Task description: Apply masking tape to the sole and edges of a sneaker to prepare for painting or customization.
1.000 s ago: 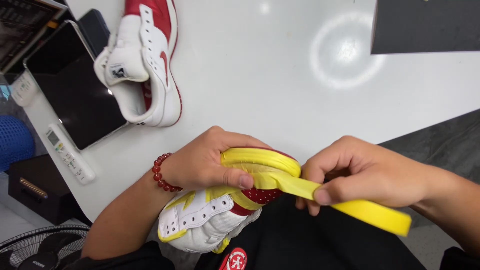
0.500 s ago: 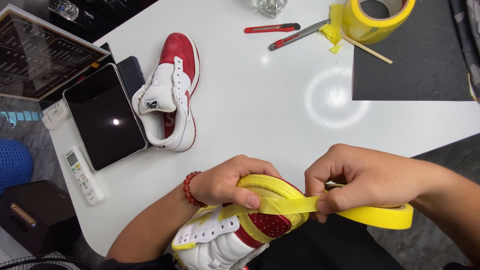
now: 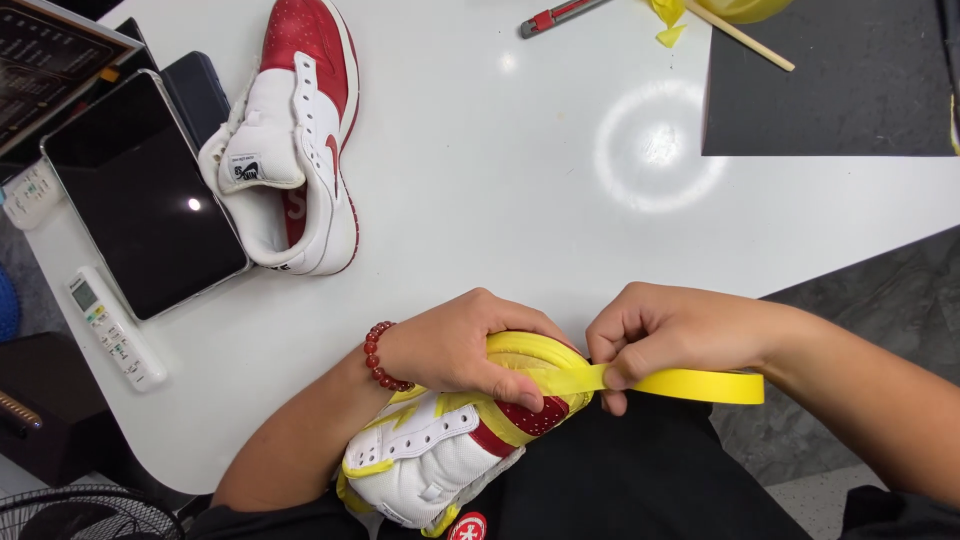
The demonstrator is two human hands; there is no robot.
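While our left hand [image 3: 455, 345] clasps the toe of the taped red-and-white sneaker [image 3: 450, 445] in our lap, our right hand [image 3: 665, 335] pinches the yellow masking tape [image 3: 690, 384] drawn off it. On the white table [image 3: 520, 200] lies the second sneaker [image 3: 300, 140], nothing inside, beside a tablet [image 3: 140, 190].

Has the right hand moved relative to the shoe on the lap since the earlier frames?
Yes. The right hand, pinching the yellow tape, has closed in toward the taped shoe; more strip showed between them earlier. The head camera shifted too.
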